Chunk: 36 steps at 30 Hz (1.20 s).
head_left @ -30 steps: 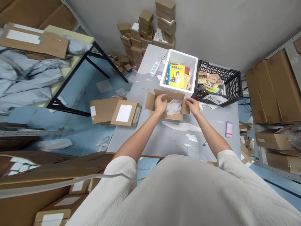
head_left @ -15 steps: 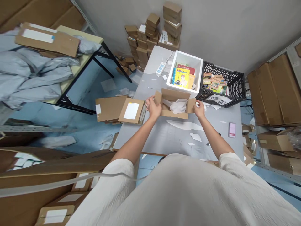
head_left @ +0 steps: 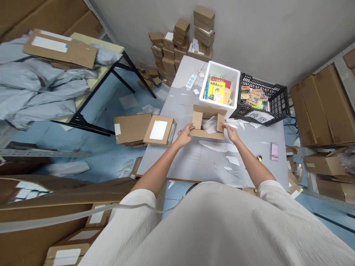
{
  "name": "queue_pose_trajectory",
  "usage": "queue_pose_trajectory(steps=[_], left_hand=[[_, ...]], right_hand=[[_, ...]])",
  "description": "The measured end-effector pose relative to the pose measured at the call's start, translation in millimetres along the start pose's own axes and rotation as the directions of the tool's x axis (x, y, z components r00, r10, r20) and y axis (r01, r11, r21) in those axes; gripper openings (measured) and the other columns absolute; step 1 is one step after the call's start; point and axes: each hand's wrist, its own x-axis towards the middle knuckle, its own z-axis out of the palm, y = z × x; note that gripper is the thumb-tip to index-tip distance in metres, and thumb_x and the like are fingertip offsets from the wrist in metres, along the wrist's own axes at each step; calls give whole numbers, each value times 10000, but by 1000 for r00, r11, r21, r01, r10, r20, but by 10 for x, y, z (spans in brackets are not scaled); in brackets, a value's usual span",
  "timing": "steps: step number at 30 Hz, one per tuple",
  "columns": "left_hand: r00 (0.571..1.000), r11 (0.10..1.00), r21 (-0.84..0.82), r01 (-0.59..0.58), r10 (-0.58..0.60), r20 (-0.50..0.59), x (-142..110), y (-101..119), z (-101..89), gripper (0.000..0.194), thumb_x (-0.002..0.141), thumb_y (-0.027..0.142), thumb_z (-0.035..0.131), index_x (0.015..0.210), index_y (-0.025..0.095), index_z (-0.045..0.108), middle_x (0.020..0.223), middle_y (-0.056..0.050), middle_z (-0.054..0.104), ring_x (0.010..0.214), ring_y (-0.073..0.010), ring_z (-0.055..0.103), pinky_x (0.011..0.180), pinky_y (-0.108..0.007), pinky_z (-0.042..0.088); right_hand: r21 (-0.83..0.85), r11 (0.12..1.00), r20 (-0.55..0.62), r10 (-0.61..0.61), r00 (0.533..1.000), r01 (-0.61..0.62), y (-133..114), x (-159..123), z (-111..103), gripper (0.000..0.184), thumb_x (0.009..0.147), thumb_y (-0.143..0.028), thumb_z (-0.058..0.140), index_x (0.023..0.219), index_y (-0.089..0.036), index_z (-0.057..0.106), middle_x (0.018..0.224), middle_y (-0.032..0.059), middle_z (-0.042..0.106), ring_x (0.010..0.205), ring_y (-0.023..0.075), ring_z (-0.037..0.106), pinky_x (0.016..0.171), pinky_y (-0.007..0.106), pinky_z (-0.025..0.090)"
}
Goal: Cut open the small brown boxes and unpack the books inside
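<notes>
A small cardboard box (head_left: 206,133) lies on the grey table in front of me. Its two short side flaps are folded inward, while the long flaps stand out at back and front. Crumpled white wrapping (head_left: 211,125) shows in the gap between the short flaps; whatever it covers is hidden. My left hand (head_left: 185,135) is closed on the box's left front corner. At the opposite end, my right hand (head_left: 230,132) pinches the right edge.
Behind the box stand a white foam bin (head_left: 234,83) of books and a black crate (head_left: 280,101). Labelled cartons (head_left: 158,130) lie at the table's left edge. A power strip (head_left: 190,82), paper scraps (head_left: 233,160) and a pinkish blurred item (head_left: 274,152) are on the table.
Both short side flaps, which stood outward in my hands, are now folded in over the wrapping. My hands have come down to the box's ends.
</notes>
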Motion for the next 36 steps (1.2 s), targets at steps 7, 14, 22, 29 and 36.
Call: queue_pose_trajectory(steps=[7,14,22,29,36], left_hand=[[994,994,-106,31,-41,-99,142,-46,15,799,935,400,738,1677,247,488,1389,-138,801,1301,-293,753,1201,-473,529],[928,980,-43,194,-197,-316,408,-7,299,568,953,361,754,1491,217,643,1354,-167,772,1160,-300,775,1125,-444,560],[964,970,144,195,-162,-213,304,-26,334,267,986,307,645,1134,177,825,1207,-182,824,1186,-313,755,1099,-401,538],[948,992,40,123,-105,-300,49,183,344,277,969,343,682,1122,192,856,1148,-145,823,1133,-327,751,1092,-420,572],[907,997,-17,71,-72,-416,-388,475,425,264,1018,316,671,1195,202,830,1178,-150,744,1123,-338,750,1144,-464,576]], right_hand=[[79,996,40,46,998,-49,38,-3,31,709,957,-855,657,1159,-204,854,1263,144,860,1331,327,759,1291,576,479],[27,998,-71,53,996,-51,51,-78,111,567,935,-660,696,1266,-210,789,1408,134,812,1288,289,742,1196,545,566],[-56,992,-125,103,987,-111,88,-200,156,463,760,-336,738,1196,-198,817,1187,107,865,978,268,793,1082,499,643],[-93,996,-123,-4,992,-8,69,-200,-40,515,767,-387,669,1215,-184,820,1174,115,851,1036,282,769,1112,513,618],[-43,992,-109,-120,987,116,-11,-316,-220,584,803,-407,657,1317,-166,792,1338,162,803,1057,276,747,1099,503,617]])
